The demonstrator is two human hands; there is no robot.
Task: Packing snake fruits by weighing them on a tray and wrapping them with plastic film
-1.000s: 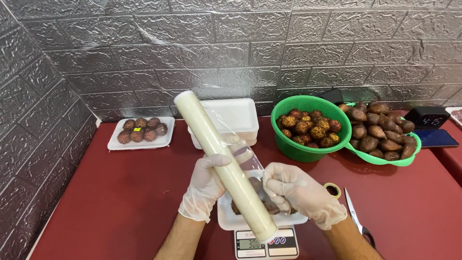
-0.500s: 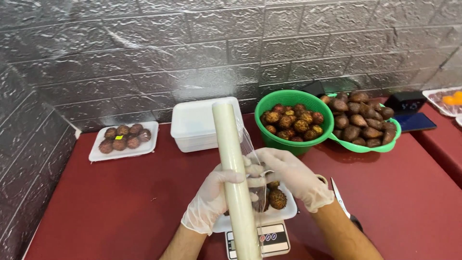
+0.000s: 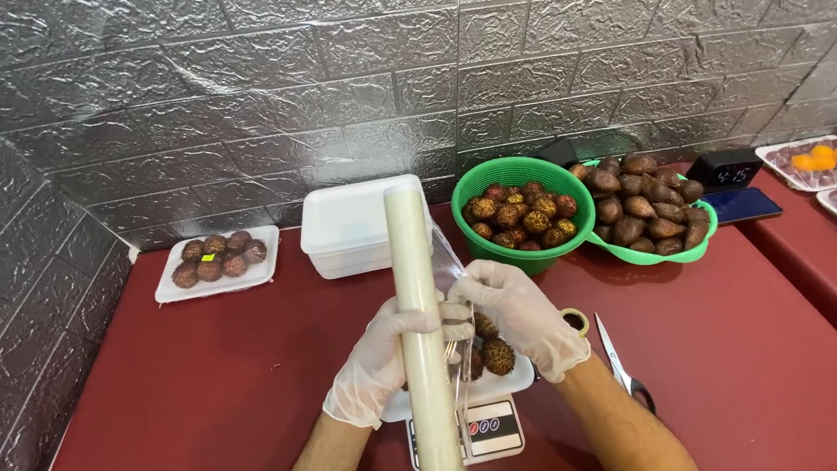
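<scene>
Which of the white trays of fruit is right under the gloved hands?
The white tray on the small scale, under both hands. The other fruit tray sits far left by the wall; the white stack holds no fruit.

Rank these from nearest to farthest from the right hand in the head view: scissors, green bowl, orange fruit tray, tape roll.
From the right hand:
1. Tape roll, just right of the wrist.
2. Scissors, further right on the table.
3. Green bowl, behind the hand.
4. Orange fruit tray, far right corner.
</scene>
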